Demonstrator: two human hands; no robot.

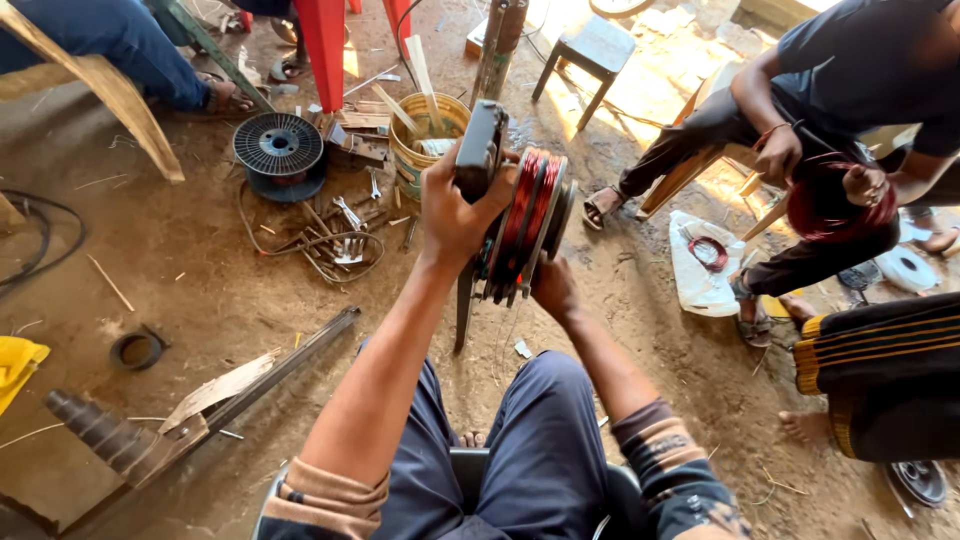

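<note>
My left hand (pixel 455 205) grips the dark upper block of a coil winding machine (pixel 480 150) that stands on a post in front of my knees. Red copper wire (pixel 530 205) is wound in bands on the machine's former. My right hand (pixel 553 285) is under the former, its fingers closed against the lower edge of the winding; part of the hand is hidden behind the former. My legs in dark blue trousers sit below.
A black spool (pixel 279 147), scattered tools (pixel 345 225) and a yellow bucket (pixel 430 125) with sticks lie ahead on the dirt floor. A seated person at right holds a red wire coil (pixel 835 205). A white bag (pixel 700 265), a stool (pixel 595 50) and a metal bar (pixel 280 365) are nearby.
</note>
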